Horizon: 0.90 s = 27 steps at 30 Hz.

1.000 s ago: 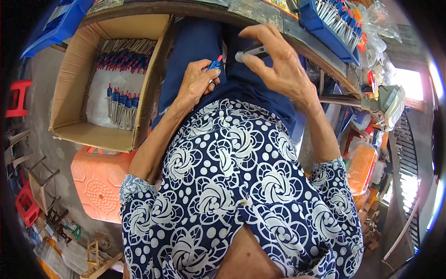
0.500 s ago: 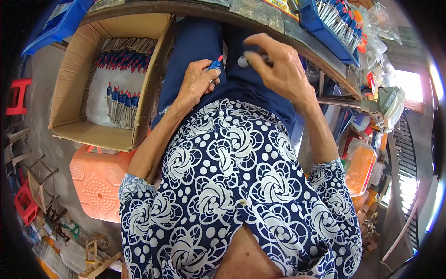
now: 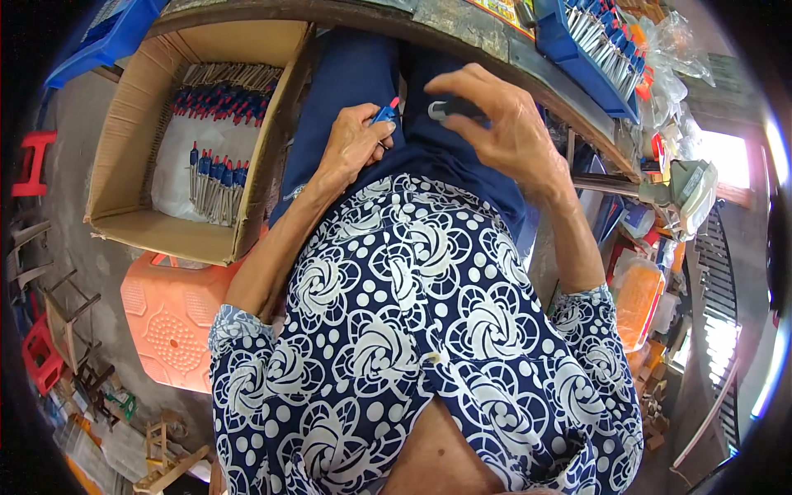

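My left hand is closed over my lap around a small blue-headed metal piece. Its pinkish-red tip sticks up past the fingers, and the rest is mostly covered. To the right, my right hand has its thumb and forefinger apart. A dark handle-like thing with a pale round end shows between them, seemingly held by the other fingers, which are hidden. Left of my knees, an open cardboard box contains many similar pieces in a far row and a smaller group nearer.
The box rests by an orange plastic stool. Ahead runs a worn table edge, with a blue tray of metal pieces at right and another blue tray at left. A lamp-like head stands far right.
My right thumb has lowered, widening the gap to the forefinger. The dark thing with the pale end has shifted slightly right with that hand. My left hand stays nearly still.
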Each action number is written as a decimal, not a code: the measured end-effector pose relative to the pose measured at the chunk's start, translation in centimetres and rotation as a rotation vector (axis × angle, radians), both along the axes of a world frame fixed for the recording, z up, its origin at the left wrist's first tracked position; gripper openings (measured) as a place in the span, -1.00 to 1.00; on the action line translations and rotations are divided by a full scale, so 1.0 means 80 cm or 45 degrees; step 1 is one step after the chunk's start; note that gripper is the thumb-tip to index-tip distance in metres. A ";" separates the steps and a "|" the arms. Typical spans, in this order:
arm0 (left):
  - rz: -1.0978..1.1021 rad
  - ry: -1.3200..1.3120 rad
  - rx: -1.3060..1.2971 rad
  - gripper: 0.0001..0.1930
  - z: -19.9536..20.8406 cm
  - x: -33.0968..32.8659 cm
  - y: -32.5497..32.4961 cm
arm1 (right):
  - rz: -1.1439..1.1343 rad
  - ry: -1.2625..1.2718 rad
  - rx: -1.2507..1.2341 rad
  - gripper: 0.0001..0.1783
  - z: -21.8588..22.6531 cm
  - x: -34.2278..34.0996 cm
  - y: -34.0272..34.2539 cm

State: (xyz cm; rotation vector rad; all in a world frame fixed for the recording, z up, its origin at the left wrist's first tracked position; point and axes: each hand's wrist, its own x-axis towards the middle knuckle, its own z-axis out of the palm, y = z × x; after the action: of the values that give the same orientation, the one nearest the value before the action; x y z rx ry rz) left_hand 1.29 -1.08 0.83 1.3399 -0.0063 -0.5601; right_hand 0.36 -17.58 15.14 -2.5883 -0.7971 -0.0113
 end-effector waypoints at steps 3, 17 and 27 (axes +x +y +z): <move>-0.011 -0.004 -0.015 -0.86 0.002 0.000 0.003 | 0.048 -0.186 -0.308 -0.59 -0.003 -0.003 -0.006; 0.005 -0.073 0.106 -0.85 0.007 -0.003 -0.001 | -0.238 -0.260 -0.638 -0.77 -0.047 -0.033 -0.056; -0.043 -0.036 -0.035 -0.83 0.017 0.004 0.002 | -0.609 0.551 0.767 -0.82 -0.109 -0.011 -0.001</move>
State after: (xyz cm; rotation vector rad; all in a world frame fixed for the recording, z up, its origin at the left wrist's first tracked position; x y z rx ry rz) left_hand 1.61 -0.90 2.15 1.3225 -0.0594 -0.5678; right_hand -0.48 -17.64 6.41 -2.0300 0.0061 0.1396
